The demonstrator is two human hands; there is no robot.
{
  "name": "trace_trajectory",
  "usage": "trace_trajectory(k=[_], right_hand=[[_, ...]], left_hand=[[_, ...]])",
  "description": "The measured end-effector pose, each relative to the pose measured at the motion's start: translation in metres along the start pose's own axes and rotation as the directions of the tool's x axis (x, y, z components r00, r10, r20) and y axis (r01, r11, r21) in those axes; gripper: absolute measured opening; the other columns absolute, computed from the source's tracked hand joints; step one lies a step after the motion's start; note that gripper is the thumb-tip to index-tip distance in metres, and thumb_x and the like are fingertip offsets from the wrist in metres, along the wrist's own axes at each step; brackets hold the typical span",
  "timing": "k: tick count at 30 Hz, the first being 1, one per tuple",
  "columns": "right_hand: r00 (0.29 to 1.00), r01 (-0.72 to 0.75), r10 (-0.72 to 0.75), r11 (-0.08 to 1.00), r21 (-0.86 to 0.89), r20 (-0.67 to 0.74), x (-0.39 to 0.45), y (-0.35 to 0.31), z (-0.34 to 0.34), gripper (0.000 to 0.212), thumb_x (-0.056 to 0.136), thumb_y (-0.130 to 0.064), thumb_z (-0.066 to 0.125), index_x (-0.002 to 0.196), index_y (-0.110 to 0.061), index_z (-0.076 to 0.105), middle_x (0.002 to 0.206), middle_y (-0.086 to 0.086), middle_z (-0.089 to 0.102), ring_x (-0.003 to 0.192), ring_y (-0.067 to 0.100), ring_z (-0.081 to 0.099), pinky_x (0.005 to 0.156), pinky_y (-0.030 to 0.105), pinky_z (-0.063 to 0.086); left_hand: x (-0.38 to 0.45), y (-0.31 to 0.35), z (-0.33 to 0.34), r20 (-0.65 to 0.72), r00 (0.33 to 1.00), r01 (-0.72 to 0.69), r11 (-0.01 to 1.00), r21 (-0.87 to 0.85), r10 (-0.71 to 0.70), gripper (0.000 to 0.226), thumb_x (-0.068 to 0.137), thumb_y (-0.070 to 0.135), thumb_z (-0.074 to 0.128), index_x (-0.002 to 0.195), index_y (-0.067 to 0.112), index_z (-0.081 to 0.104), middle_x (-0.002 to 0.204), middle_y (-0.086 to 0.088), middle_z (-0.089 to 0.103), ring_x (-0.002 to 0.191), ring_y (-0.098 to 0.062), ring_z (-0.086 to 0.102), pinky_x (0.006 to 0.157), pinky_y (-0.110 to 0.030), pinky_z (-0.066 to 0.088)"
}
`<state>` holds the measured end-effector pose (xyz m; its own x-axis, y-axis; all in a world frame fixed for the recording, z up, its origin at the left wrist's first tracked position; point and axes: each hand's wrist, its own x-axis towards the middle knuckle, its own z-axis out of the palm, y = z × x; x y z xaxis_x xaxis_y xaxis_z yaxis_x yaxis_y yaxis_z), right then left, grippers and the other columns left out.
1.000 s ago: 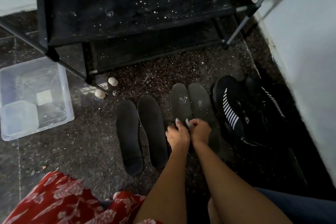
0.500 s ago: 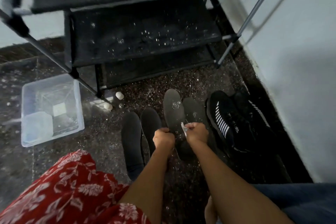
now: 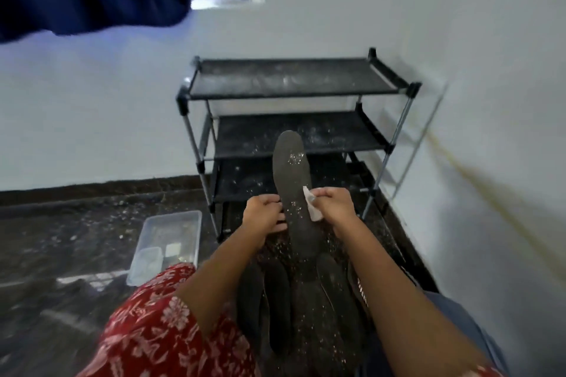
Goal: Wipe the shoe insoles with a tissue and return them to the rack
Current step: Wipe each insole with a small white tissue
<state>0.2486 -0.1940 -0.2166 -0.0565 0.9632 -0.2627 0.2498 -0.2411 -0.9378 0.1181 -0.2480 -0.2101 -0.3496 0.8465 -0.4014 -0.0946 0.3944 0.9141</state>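
From the head camera we see our left hand (image 3: 266, 215) gripping the left edge of a dark insole (image 3: 293, 190), fingers curled round it, while our right hand (image 3: 334, 204) pinches a white tissue (image 3: 311, 206) against the insole's right edge. The insole is held up between the two hands, its toe end pointing away from us and speckled with pale flecks, its heel end dropping toward the floor between our wrists.

Beyond the hands stands the black rack (image 3: 294, 79) against the white wall (image 3: 477, 40); we count three dusty shelves, and the insole's toe overlaps the middle one in this view. Below our forearms, nearer to us than the hands, more insoles (image 3: 277, 300) lie side by side on the dark speckled floor (image 3: 61, 236). Just right of the right forearm a black shoe (image 3: 361, 291) with white stripes shows in part. Left of the left forearm sits a clear plastic box (image 3: 167, 242), and below that a red flowered garment (image 3: 159, 327).
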Motion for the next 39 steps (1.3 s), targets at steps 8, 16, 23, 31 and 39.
trace_trajectory(k=[8,16,23,31,39], right_hand=[[0.990,0.032,-0.058,0.981,0.193,0.128,-0.076,-0.020,-0.006,0.015,0.084,0.005,0.060,0.080,-0.009,0.065,0.089,0.012,0.067,0.081,0.019,0.064,0.070,0.028,0.052],[0.958,-0.030,0.017,0.999,0.040,0.287,-0.078,-0.008,0.010,0.012,0.086,0.001,0.060,0.095,-0.002,0.067,0.095,0.014,0.069,0.088,0.021,0.066,0.068,0.025,0.051],[0.932,-0.025,0.040,0.999,-0.046,0.360,-0.065,-0.018,0.020,0.011,0.086,-0.001,0.062,0.085,-0.010,0.068,0.090,0.009,0.070,0.085,0.017,0.066,0.078,0.029,0.052],[0.960,0.095,-0.030,0.970,-0.224,0.279,-0.056,-0.026,0.025,0.010,0.087,-0.009,0.061,0.085,-0.018,0.067,0.093,0.000,0.066,0.088,0.012,0.061,0.070,0.019,0.046],[0.713,0.654,-0.699,0.634,-0.413,0.055,-0.069,-0.027,0.060,0.015,0.085,-0.006,0.061,0.095,-0.016,0.067,0.091,-0.005,0.062,0.081,0.005,0.058,0.074,0.018,0.048]], left_hand=[[-0.079,0.015,-0.037,0.025,1.000,0.010,0.971,-0.240,-0.004,0.023,0.096,0.009,0.046,0.115,0.001,0.057,0.105,-0.013,0.069,0.089,-0.023,0.067,0.063,-0.029,0.054],[-0.057,0.007,-0.054,0.065,0.996,0.076,0.910,-0.408,-0.055,0.034,0.103,0.029,0.031,0.106,0.011,0.059,0.101,-0.009,0.067,0.089,-0.023,0.063,0.068,-0.035,0.050],[-0.029,0.003,-0.063,-0.019,0.992,0.100,0.872,-0.479,-0.124,0.024,0.100,0.010,0.035,0.096,0.007,0.058,0.092,-0.011,0.065,0.081,-0.023,0.062,0.064,-0.035,0.049],[-0.018,-0.002,-0.062,-0.016,0.997,0.054,0.877,-0.478,-0.070,0.026,0.103,0.016,0.032,0.110,0.007,0.056,0.112,-0.015,0.065,0.105,-0.031,0.061,0.087,-0.047,0.050],[-0.023,-0.003,-0.049,0.063,0.996,-0.032,0.922,-0.386,0.061,0.027,0.102,0.012,0.034,0.099,0.012,0.061,0.081,-0.005,0.070,0.069,-0.013,0.068,0.058,-0.032,0.053]])
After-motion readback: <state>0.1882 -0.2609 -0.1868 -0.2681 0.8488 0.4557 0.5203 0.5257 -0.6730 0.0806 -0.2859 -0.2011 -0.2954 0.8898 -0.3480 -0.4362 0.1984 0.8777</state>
